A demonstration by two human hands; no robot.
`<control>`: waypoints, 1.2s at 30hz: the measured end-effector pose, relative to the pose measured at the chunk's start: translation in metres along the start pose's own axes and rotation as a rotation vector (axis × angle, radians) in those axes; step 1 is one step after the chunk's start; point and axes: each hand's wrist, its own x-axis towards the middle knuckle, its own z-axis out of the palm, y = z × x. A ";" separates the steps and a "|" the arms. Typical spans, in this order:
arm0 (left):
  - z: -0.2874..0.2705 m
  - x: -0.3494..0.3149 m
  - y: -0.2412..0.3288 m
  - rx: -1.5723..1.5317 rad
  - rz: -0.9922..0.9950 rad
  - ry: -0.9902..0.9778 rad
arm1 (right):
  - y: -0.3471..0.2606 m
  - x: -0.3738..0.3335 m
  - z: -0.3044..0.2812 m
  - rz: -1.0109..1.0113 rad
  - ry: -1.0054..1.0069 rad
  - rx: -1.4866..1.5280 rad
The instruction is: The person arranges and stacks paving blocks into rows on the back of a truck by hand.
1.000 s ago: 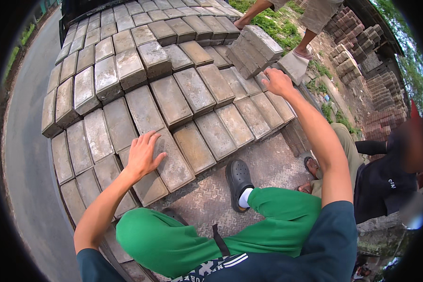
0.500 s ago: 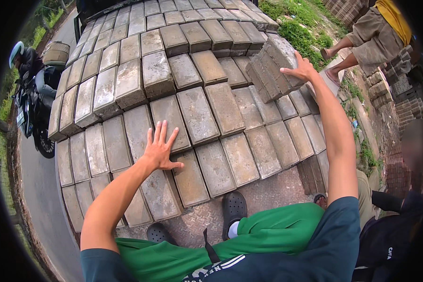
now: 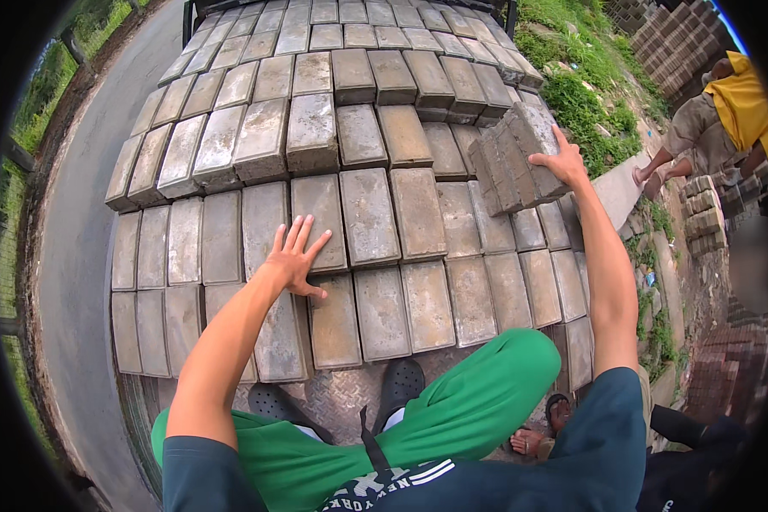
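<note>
My left hand (image 3: 292, 260) lies flat with fingers spread on the grey-brown concrete paving blocks (image 3: 369, 216), its thumb over a lower row. Further right, a group of paving blocks (image 3: 516, 160) stands on edge, tilted, on top of the laid rows. My right hand (image 3: 563, 160) grips the right end of that group, thumb on the near side and fingers over the upper side. The undersides of the fingers are hidden.
Tight rows of blocks rise in steps toward the back on a metal truck bed (image 3: 328, 392), where my feet rest. A road (image 3: 85, 213) runs along the left. Right are grass (image 3: 589, 119), block stacks (image 3: 704, 213) and a person in yellow (image 3: 742, 102). Another person's sandalled foot (image 3: 533, 441) is beside my knee.
My view has shifted, while both hands keep their places on the blocks. The motorcycle on the left has left the picture. The person in yellow now bends lower beside the stacks.
</note>
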 end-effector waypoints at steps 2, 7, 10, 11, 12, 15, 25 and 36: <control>-0.001 0.005 0.003 0.018 -0.022 -0.024 | -0.001 -0.009 -0.004 0.032 -0.008 0.005; 0.004 0.002 -0.001 -0.013 -0.021 -0.032 | -0.037 -0.077 0.002 0.125 0.042 0.015; 0.000 0.002 -0.007 -0.009 -0.006 -0.038 | -0.051 -0.125 0.008 0.075 0.034 0.067; -0.003 0.003 -0.004 -0.002 0.006 -0.050 | -0.047 -0.134 0.010 -0.010 0.016 0.244; -0.003 0.005 -0.005 0.000 0.011 -0.050 | -0.053 -0.144 0.012 -0.092 -0.004 0.425; 0.000 0.002 -0.010 -0.033 0.028 -0.064 | -0.106 -0.179 0.006 0.045 -0.282 0.834; -0.007 0.004 -0.014 -0.099 0.095 -0.085 | -0.260 -0.082 0.125 -0.002 -0.259 0.556; -0.004 -0.002 -0.015 -0.111 0.117 -0.049 | -0.301 -0.036 0.223 -0.302 0.232 0.922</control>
